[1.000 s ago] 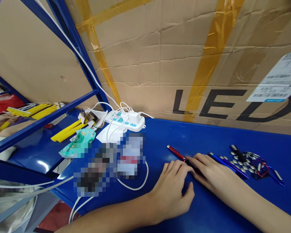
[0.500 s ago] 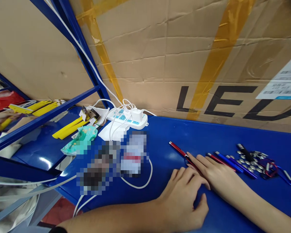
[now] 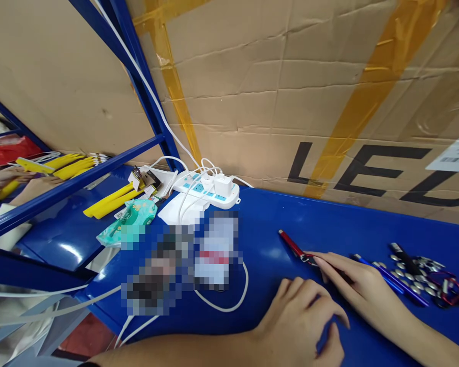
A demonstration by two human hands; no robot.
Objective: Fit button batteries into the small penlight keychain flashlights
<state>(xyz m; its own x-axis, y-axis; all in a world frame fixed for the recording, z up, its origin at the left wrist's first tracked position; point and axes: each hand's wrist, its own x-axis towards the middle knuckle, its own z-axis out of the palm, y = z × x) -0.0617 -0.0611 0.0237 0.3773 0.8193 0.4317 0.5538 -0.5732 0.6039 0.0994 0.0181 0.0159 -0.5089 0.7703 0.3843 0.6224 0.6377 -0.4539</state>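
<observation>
My right hand (image 3: 361, 283) is closed in a pinch, thumb against fingers, on the near end of a slim red metal penlight (image 3: 290, 243). The penlight's far end points away to the left, and a small metal clasp with a dark strap sits by my fingertips. My left hand (image 3: 304, 313) rests palm down on the blue tabletop (image 3: 260, 275), fingers bent and thumb apart, with nothing visible in it. Right of my right hand lie a blue penlight (image 3: 382, 272) and a purple one (image 3: 415, 294), partly covered by that hand.
Button cells (image 3: 409, 281), a black tube (image 3: 403, 257) and keychain clasps lie at the right. A white power strip (image 3: 224, 199), a blurred phone-like object (image 3: 216, 250), a white cable (image 3: 229, 309) and a green tissue pack (image 3: 132, 219) are leftward. A cardboard box (image 3: 245, 102) stands behind.
The view has swung left, so the things appear further right. My right hand's fingers, earlier laid over the red penlight, now pinch its near end. My left hand keeps its bent shape.
</observation>
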